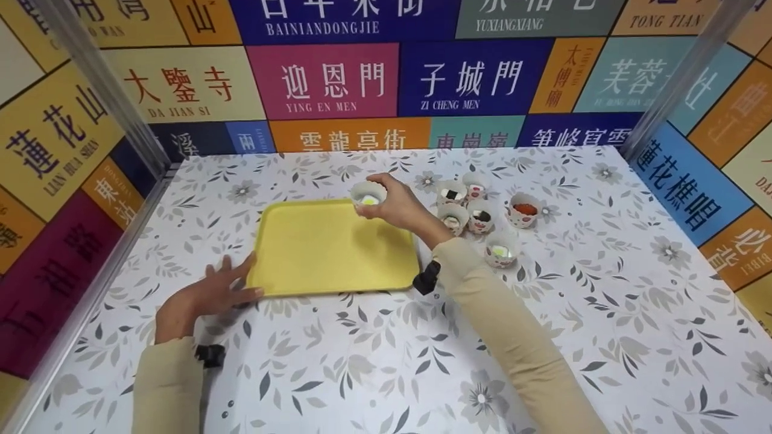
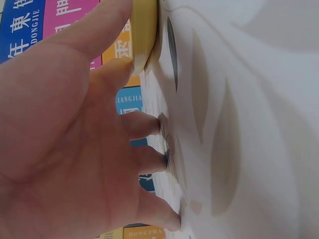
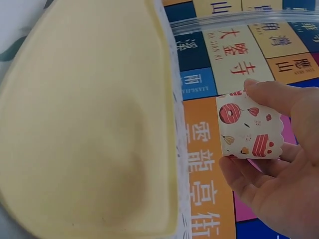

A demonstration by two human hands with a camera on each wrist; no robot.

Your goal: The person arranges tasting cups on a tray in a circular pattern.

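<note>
My right hand [image 1: 401, 205] holds a paper baking cup [image 1: 369, 194] with white and yellow contents above the back right part of a yellow tray [image 1: 332, 247]. In the right wrist view, thumb and fingers grip opposite sides of this cup [image 3: 251, 127], which has a scalloped rim and red cake and donut prints. My left hand [image 1: 211, 295] lies at the tray's front left corner, with fingers spread. Its thumb and index finger touch the tray edge [image 2: 143, 35], while the other fingertips rest on the tabletop in the left wrist view.
Right of the tray stand several similar cups: one with orange-red contents [image 1: 523, 211], one with white and yellow [image 1: 500, 252], and a cluster with black-and-white or pale contents [image 1: 480, 218]. A floral cloth [image 1: 386, 361] covers the table. Printed panels [image 1: 338, 78] border the back and sides.
</note>
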